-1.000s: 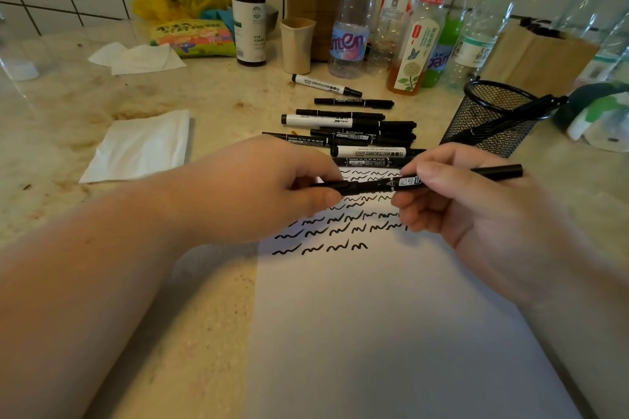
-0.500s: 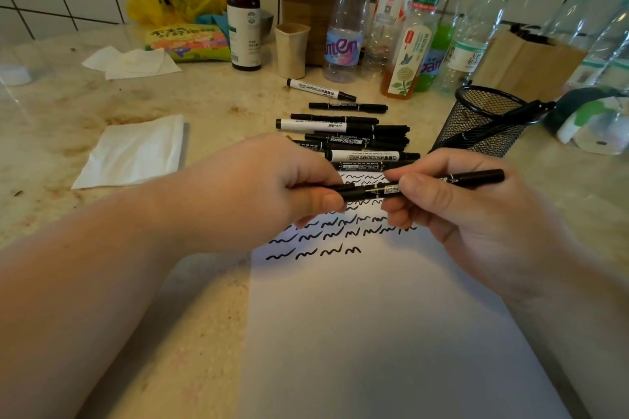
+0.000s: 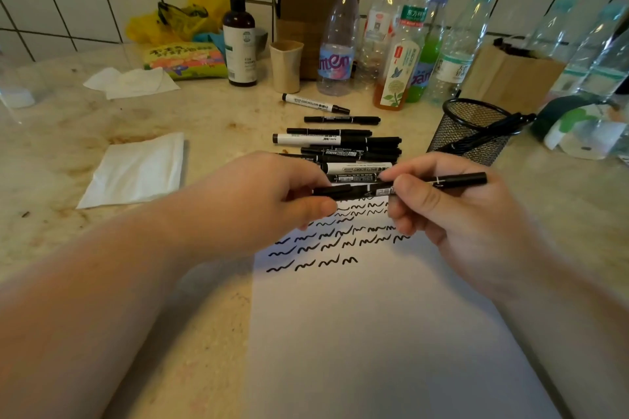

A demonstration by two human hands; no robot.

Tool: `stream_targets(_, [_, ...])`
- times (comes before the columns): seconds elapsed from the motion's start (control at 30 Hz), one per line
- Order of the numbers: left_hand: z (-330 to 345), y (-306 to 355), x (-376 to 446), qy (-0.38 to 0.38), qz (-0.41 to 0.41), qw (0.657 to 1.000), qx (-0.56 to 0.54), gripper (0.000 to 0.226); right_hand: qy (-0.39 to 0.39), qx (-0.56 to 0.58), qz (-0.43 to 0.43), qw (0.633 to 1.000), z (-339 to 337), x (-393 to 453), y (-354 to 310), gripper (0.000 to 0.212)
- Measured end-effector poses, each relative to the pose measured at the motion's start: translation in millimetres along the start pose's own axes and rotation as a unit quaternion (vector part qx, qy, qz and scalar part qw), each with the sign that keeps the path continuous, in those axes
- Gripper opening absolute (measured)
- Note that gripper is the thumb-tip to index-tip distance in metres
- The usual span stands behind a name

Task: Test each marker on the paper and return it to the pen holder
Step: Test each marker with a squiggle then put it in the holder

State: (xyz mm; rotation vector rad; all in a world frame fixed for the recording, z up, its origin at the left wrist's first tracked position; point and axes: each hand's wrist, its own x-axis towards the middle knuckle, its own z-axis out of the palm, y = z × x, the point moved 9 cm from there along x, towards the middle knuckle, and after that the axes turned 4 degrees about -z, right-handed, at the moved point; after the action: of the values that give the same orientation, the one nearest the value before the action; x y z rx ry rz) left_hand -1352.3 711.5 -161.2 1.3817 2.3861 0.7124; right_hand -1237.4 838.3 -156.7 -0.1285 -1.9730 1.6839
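A black marker (image 3: pixel 371 189) lies level between both hands, above the white paper (image 3: pixel 374 333). My left hand (image 3: pixel 269 194) pinches its left end, the cap end, between thumb and fingers. My right hand (image 3: pixel 439 204) grips the barrel, whose right end sticks out past the fingers. Rows of black squiggles (image 3: pixel 326 245) cover the top of the paper. Several black and white markers (image 3: pixel 340 146) lie in a pile just beyond the paper. The black mesh pen holder (image 3: pixel 469 126) stands to the right with markers leaning out of it.
Plastic bottles (image 3: pixel 335 44), a brown spray bottle (image 3: pixel 240 34), a beige cup (image 3: pixel 286 66) and cardboard boxes line the tiled back wall. A folded napkin (image 3: pixel 136 170) lies left of the paper; crumpled tissue (image 3: pixel 132 82) and a snack bag (image 3: pixel 183 59) sit further back.
The two hands and the marker shifted slightly lower over the squiggles; the grip of both hands looks the same.
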Motion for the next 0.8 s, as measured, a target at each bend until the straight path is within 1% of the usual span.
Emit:
stream_targets(0.1, [-3, -5, 0, 0.020, -0.002, 0.999, 0.034, 0.017, 0.078, 0.028, -0.017, 0.996, -21, 2, -6, 0.008])
stream_targets(0.13, [-4, -5, -1, 0.026, 0.001, 0.999, 0.041, 0.019, 0.106, 0.046, -0.026, 0.993, -29, 2, -9, 0.007])
stream_targets(0.2, [-4, -3, -2, 0.030, 0.008, 0.998, 0.048, 0.020, 0.152, 0.058, -0.047, 0.985, -44, 2, -19, 0.021])
stream_targets(0.23, [-3, -2, -2, 0.028, 0.011, 0.998, 0.052, 0.020, 0.174, 0.049, -0.061, 0.982, -52, 1, -27, 0.023])
stream_targets(0.27, [-1, -2, -2, 0.023, 0.012, 0.998, 0.056, 0.020, 0.198, 0.030, -0.076, 0.977, -60, 1, -36, 0.023])
stream_targets(0.33, [3, -5, -2, 0.012, 0.005, 0.998, 0.063, 0.020, 0.259, -0.043, -0.105, 0.959, -78, -1, -56, 0.018])
stream_targets(0.4, [4, -7, -1, 0.008, 0.005, 0.998, 0.067, 0.019, 0.319, -0.143, -0.117, 0.930, -95, -2, -73, 0.013])
stream_targets(0.43, [5, -7, -1, 0.009, 0.008, 0.998, 0.068, 0.019, 0.334, -0.194, -0.112, 0.916, -100, 0, -79, 0.012])
stream_targets(0.5, [4, -7, -1, 0.014, 0.013, 0.998, 0.063, 0.018, 0.332, -0.276, -0.089, 0.897, -104, 7, -84, 0.011])
stream_targets(0.63, [2, -8, 0, 0.023, 0.019, 0.998, 0.061, 0.018, 0.301, -0.391, -0.036, 0.869, -101, 20, -89, 0.015])
stream_targets(0.7, [1, -9, 1, 0.028, 0.021, 0.998, 0.060, 0.018, 0.291, -0.415, -0.004, 0.862, -100, 26, -87, 0.022])
stream_targets(0.8, [2, -8, 1, 0.024, 0.021, 0.998, 0.061, 0.018, 0.297, -0.428, 0.033, 0.853, -103, 29, -82, 0.027])
